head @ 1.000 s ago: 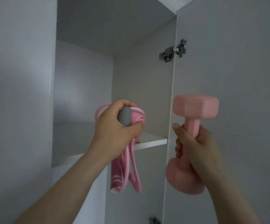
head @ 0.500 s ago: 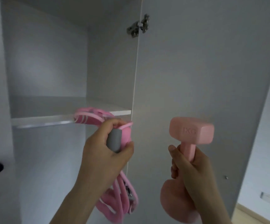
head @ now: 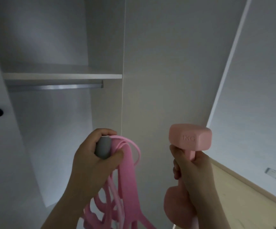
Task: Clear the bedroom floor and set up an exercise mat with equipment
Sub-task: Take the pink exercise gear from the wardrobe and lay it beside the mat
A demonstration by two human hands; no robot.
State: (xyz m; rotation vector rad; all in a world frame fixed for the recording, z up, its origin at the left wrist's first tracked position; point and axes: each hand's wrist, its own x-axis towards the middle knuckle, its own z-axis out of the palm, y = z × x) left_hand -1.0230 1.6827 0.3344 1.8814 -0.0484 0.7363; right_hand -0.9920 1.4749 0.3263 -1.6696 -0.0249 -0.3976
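Pink rubber in both hands, held up in front of the open wardrobe [head: 51, 129]. Right hand [head: 195, 172] first: the grip is clamped round the narrow shaft of a pink dumbbell [head: 190, 138], fingers wrapped tight, thumb tip just under the top head. The long axis runs close to upright, leaning a touch, with the upper head over to the right and the lower head down by the wrist. That upper head shows a faceted side with "1KG" moulded in.

Over to the left hand [head: 91, 162]: the grip is closed here too. Fingers and thumb curl round a short grey handle [head: 103, 147] whose end pokes up out of the fist, and a tangle of pink resistance bands [head: 125, 176] is bunched against it. The bands loop over by the thumb and hang straight down, out past the bottom edge.

Both loads are in the air and apart from each other, the dumbbell to the right of the bands. Behind them is a white shelf [head: 63, 76] with a metal hanging rail [head: 56, 87] just beneath it, and the wardrobe door [head: 167, 63] stands behind the gap between the hands. Pale wood floor [head: 249, 204] shows low on the right.
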